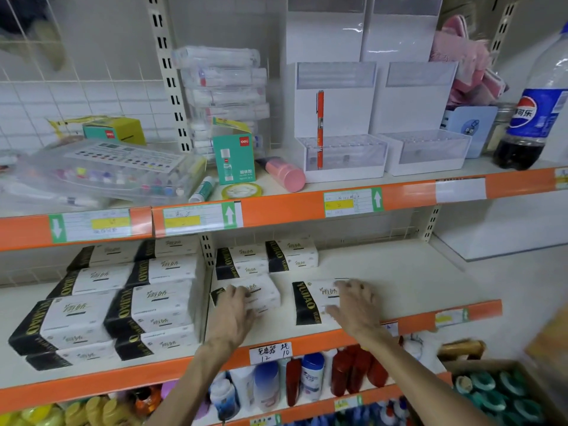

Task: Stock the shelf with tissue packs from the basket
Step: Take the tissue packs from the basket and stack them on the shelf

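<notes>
Under the left hand [235, 309]: white plastic-wrapped tissue pack with a black end band [264, 295], lying flat on the cream metal shelf [415, 281]. Hand is palm-down on top, fingers extended and loosely spread, not wrapped round it. Right hand [358, 302] same story: fingers splayed over the right end of a second tissue pack of the same kind [310, 299], thumb near its front edge, resting rather than clamping. Bare gap between the two packs. Beyond the left hand's fingertips, two more matching packs [242, 262] sit at the back. Left of the left hand, a big stacked block of the same packs [123, 302]. Orange price rail [424, 321] runs just below both wrists.
</notes>
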